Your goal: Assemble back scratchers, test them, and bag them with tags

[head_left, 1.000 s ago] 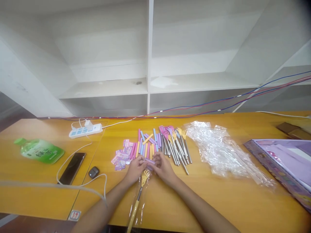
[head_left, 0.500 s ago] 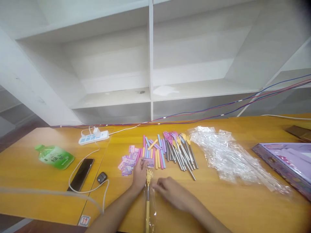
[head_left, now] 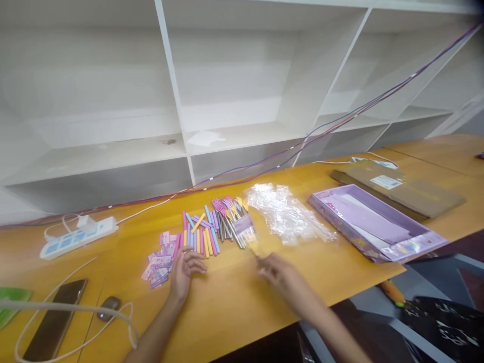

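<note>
My left hand (head_left: 183, 269) lies on the yellow table (head_left: 227, 312) with its fingers apart, holding nothing, just right of a heap of small pink cards (head_left: 161, 257). My right hand (head_left: 282, 277) is smeared by motion and pinches the lower end of a bagged back scratcher (head_left: 247, 234) with a purple header card. The scratcher points up and left over the table. Behind it lie a row of coloured foam handles (head_left: 200, 234) and a bundle of metal scratchers with claw heads (head_left: 227, 217).
Crumpled clear bags (head_left: 287, 212) lie right of the scratchers. Beyond them sit an open purple box (head_left: 374, 222) and a flat brown carton (head_left: 397, 186). At the left are a power strip (head_left: 77, 234), a phone (head_left: 55, 317) and a white cable (head_left: 75, 343). White shelves stand behind.
The view swung right. My right hand lifted the bagged scratcher off the table and carried it rightward. My left hand let go and now rests flat by the cards.
</note>
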